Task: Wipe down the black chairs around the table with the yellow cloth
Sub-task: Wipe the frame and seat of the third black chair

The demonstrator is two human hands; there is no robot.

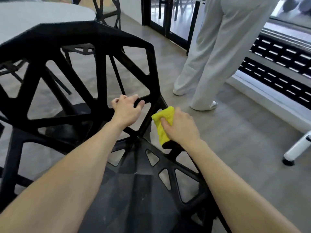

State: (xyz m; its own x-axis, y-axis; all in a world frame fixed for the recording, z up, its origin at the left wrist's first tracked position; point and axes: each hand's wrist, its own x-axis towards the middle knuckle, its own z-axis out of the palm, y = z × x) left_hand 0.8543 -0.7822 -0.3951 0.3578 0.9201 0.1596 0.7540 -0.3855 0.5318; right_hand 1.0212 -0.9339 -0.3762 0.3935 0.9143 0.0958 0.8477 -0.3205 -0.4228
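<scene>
Left hand (pixel 126 109) grips a bar of the chair (pixel 94 39) backrest, low on its right side, fingers curled over the bar and thumb under it. Right hand (pixel 180 127) grips the cloth (pixel 164 121), yellow, folded, wrapped round the chair's right edge bar where back meets seat; fingers curled over the cloth, thumb on its near face. Cloth sits just right of the left hand, apart from it. Chair is black, open triangular lattice, seat in the foreground under both forearms. White counter (pixel 33 15) behind the backrest at top left, touching or nearly so; cannot tell which. A second chair (pixel 107 12) stands beyond the counter. A person (pixel 218 47) in pale trousers stands on the floor (pixel 235 132) to the right, near a black vent grille (pixel 277 64).
</scene>
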